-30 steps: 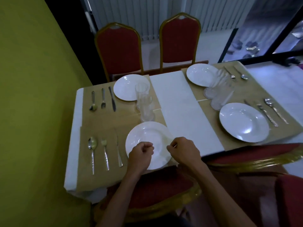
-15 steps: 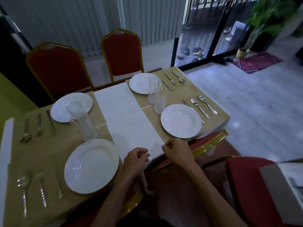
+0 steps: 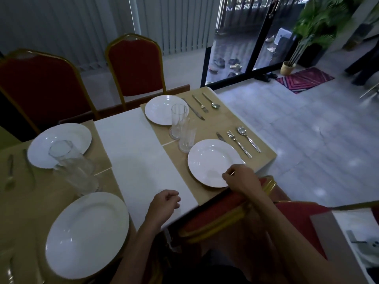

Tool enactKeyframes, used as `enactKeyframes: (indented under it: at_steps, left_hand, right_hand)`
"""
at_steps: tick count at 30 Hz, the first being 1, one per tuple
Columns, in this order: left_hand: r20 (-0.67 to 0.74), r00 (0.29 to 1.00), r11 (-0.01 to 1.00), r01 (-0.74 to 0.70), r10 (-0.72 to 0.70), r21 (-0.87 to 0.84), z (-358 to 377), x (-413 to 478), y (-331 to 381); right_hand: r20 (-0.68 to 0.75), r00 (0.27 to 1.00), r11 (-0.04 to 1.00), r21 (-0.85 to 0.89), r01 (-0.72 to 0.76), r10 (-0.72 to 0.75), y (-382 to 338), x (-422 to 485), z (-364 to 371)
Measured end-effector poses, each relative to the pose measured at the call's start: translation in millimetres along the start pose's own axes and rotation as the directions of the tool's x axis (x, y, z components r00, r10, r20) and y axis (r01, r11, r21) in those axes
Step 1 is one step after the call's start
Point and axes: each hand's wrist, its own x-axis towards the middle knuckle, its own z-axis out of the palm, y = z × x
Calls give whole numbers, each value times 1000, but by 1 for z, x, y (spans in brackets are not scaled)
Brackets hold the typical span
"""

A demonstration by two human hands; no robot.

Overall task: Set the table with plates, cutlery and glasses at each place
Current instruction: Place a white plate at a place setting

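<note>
Four white plates lie on tan placemats: near left plate [image 3: 88, 234], far left plate [image 3: 59, 144], far right plate [image 3: 162, 109], near right plate [image 3: 211, 158]. Two glasses [image 3: 69, 162] stand between the left plates, and two more glasses [image 3: 182, 128] stand between the right ones. A knife [image 3: 220, 137], fork [image 3: 239, 143] and spoon [image 3: 248, 138] lie right of the near right plate. My right hand [image 3: 240, 179] hovers with curled fingers over that plate's near rim. My left hand [image 3: 164, 206] hangs loosely curled over the white runner [image 3: 139, 152], holding nothing.
Cutlery [image 3: 202, 104] lies beside the far right plate and more cutlery [image 3: 9, 171] at the left edge. Red chairs [image 3: 135, 66] stand behind the table, and one red chair [image 3: 225, 214] is tucked under my right arm. A potted plant [image 3: 313, 27] and a rug [image 3: 305, 79] are on the floor to the right.
My view swung right from the near left plate. My right hand moved from the runner's front edge to the near right plate's rim. My left hand followed along the runner.
</note>
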Motion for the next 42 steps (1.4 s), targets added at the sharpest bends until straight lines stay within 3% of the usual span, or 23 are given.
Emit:
enactKeyframes:
  at_steps: [10, 18, 27, 33, 42]
  left_hand:
    - [-93, 986, 990, 142, -140, 10, 36, 55, 24]
    - [-204, 960, 981, 193, -190, -6, 104, 89, 58]
    - [-391, 884, 964, 261, -257, -44, 134, 96, 56]
    - [-477, 821, 949, 260, -313, -177, 146, 102, 53]
    - [-590, 683, 902, 299, -431, -313, 145, 97, 24]
  right_hand:
    - [75, 996, 994, -103, -44, 52, 40, 120, -14]
    - [272, 958, 951, -259, 168, -95, 60, 192, -13]
    - [464, 856, 913, -202, 353, -228, 67, 225, -21]
    - [402, 882, 936, -138, 324, -246, 83, 254, -36]
    - [466, 814, 879, -140, 456, -348, 93, 269, -18]
